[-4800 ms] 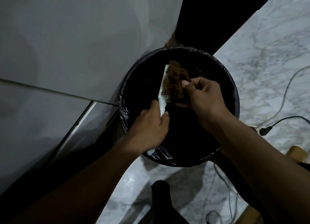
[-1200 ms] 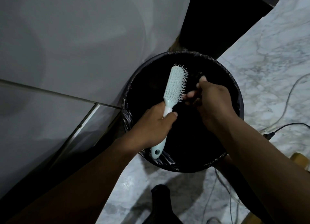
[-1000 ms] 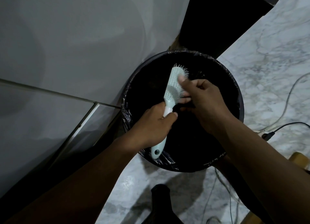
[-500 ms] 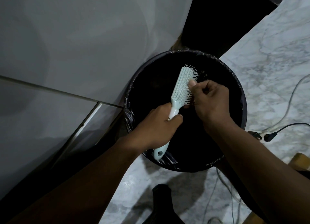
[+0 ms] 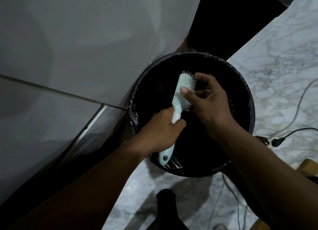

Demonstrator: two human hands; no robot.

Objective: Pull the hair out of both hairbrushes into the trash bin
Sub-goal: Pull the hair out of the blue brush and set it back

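Note:
A pale mint hairbrush (image 5: 182, 90) hangs over the round black trash bin (image 5: 247, 95), which is lined with a black bag. My left hand (image 5: 160, 131) is closed around the brush handle, whose tip with a hole pokes out below my fist. My right hand (image 5: 208, 100) rests against the bristle side, thumb laid across the bristles and fingers curled around the brush's right edge. The bristles look bare; no clump of hair shows on them. The bin's inside is too dark to make out. A second hairbrush is not in view.
A grey wall (image 5: 77, 49) and a slanted panel run along the left, close to the bin. White marble floor (image 5: 278, 61) lies to the right, with cables and a black plug (image 5: 277, 141) on it. A dark object (image 5: 167, 210) stands at the bottom centre.
The brown clump of hair seen 4.8 s ago is gone from the brush. Over the last second my right hand has kept sliding along the bristles, its thumb now laid on them.

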